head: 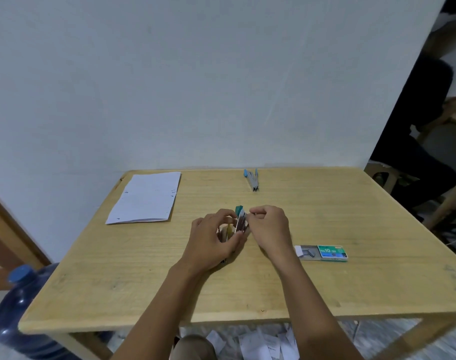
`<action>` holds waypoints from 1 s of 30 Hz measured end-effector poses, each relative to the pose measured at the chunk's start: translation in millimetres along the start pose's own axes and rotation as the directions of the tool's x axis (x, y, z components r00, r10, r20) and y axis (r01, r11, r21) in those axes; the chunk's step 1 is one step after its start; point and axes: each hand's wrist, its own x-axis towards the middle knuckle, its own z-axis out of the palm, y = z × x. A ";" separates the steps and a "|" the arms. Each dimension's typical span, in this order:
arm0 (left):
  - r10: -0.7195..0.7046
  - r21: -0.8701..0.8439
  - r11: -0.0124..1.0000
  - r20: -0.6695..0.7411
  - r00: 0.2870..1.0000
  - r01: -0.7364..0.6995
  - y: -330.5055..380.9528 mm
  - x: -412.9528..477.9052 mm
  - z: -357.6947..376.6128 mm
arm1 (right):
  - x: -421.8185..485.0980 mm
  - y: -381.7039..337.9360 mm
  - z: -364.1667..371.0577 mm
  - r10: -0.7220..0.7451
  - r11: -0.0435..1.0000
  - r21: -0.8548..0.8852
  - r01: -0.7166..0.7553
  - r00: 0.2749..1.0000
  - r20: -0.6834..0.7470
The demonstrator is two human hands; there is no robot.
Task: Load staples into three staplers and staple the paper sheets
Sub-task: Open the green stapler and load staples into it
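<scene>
Stapler (240,220), teal-tipped, opened at frame centre, gripped by left hand (216,237); right hand (269,229) fingers pinch, seemingly feeding staples; next, close it.

2 bare forearms (154,307) — no sleeves, rings or watch; khaki-clad knee (193,346).

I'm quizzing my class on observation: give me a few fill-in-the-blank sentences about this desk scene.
1. The paper sheets lie at the table's far ____ corner.
2. The staple box beside the right hand is slid ____.
3. The stapler lying untouched by the wall has ____ trim.

Missing words: left; open; blue
</scene>
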 end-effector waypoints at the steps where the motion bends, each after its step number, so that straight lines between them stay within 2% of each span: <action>1: -0.001 -0.024 1.000 -0.013 1.000 0.000 1.3 -0.4 -0.6 | -3.0 -1.2 -0.2 -0.017 0.999 0.045 0.018 0.999 -0.030; 6: -0.073 -0.191 0.980 -0.068 0.995 0.059 9.3 -3.4 -6.2 | -20.0 -5.1 -4.3 -0.174 0.955 0.224 0.194 0.979 -0.107; 8: -0.063 -0.262 0.964 -0.087 0.994 0.038 17.2 -4.0 -8.8 | -26.0 -4.0 -5.7 -0.212 0.937 0.259 0.234 0.971 -0.110; 12: -0.005 -0.352 0.936 -0.025 1.000 -0.004 33.0 -3.8 -16.3 | -32.6 -0.2 -12.2 -0.222 0.910 0.359 0.206 0.975 0.005; 15: 0.011 -0.398 0.917 0.015 1.000 -0.004 39.1 -7.5 -20.7 | -36.0 3.4 -19.6 -0.289 0.910 0.324 0.258 0.956 0.051; 21: 0.037 -0.417 0.908 -0.020 0.999 -0.042 55.3 -16.1 -13.7 | -44.1 8.1 -16.5 -0.334 0.908 0.226 0.352 0.936 -0.114; 23: -0.007 -0.481 0.876 -0.084 0.996 -0.034 58.9 -19.4 -13.6 | -41.6 12.3 -19.8 -0.251 0.916 0.279 0.289 0.954 -0.164; 26: -0.089 -0.629 0.777 -0.151 0.985 -0.026 59.9 -22.6 -18.3 | -30.7 21.5 -30.4 0.004 0.850 0.520 0.083 0.986 -0.164; 28: -0.121 -0.652 0.758 -0.107 0.987 0.022 58.0 -24.3 -22.8 | -24.6 24.0 -35.6 0.060 0.800 0.599 0.022 0.991 -0.117; 30: -0.195 -0.677 0.718 0.031 0.980 0.164 52.7 -26.8 -29.2 | -20.1 24.1 -40.1 0.070 0.782 0.624 0.003 0.993 -0.092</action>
